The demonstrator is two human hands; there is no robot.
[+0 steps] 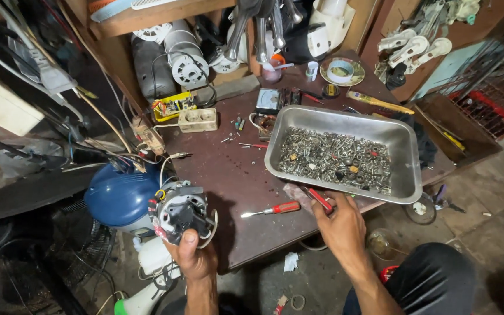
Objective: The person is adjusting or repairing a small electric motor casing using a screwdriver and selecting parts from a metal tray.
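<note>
Steel catches the eye first: a shallow rectangular metal tray (401, 143) full of loose screws and nuts (336, 160) sits on the dark brown worktop (228, 181), its near corner hanging over the edge. The person's right hand (340, 224) lies at that corner, fingers curled around the tray's near rim, touching a short red-handled tool (320, 199) that lies there; whether they grip the tool I cannot tell. The left hand (193, 256) is closed round the underside of a small grey electric motor with coloured wiring (179, 213), holding it up off the table's left edge, beside a rounded blue plastic housing (121, 195). Between the hands a red-handled screwdriver (275, 209) lies flat on the wood. Further back stand a beige socket block (198, 120), a yellow circuit board (173, 107), a grey meter (268, 100) and a round plate holding a roll of tape (342, 71). Hanging chrome tools (261, 29) crowd the shelf above.
</note>
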